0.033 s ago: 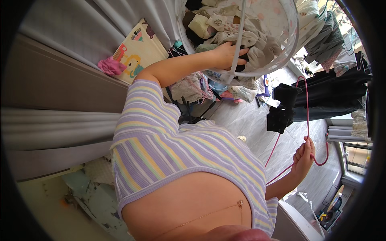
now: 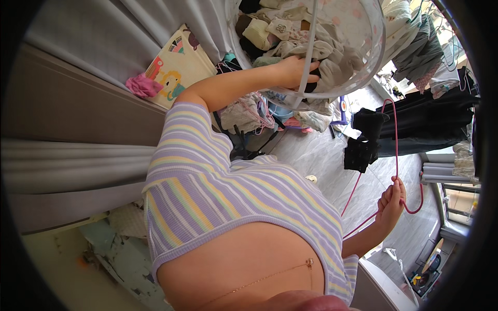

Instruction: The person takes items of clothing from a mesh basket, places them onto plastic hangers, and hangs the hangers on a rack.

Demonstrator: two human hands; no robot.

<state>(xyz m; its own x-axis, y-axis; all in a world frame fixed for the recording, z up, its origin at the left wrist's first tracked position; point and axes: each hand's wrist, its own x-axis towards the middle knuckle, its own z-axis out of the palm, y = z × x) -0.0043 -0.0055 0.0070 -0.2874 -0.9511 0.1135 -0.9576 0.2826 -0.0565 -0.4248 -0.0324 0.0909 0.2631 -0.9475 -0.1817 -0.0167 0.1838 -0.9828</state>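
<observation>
On my feed, top ctr, I've got a big clear basket (image 2: 357, 26) w/ clothes (image 2: 337, 57) piled in it. Pink hanger (image 2: 397, 140) is off to the R, black garment (image 2: 363, 150) across its far side. My L hand (image 2: 293, 71): fingers slightly apart on the clothes, can't tell if gripping. My R hand (image 2: 392, 199): fingers clamped on the hanger nr its hook.

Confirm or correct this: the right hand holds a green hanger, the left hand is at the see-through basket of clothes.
Not quite: in the head view, the hanger in the right hand is pinkish red, not green. The left hand is at the see-through basket of clothes.
</observation>
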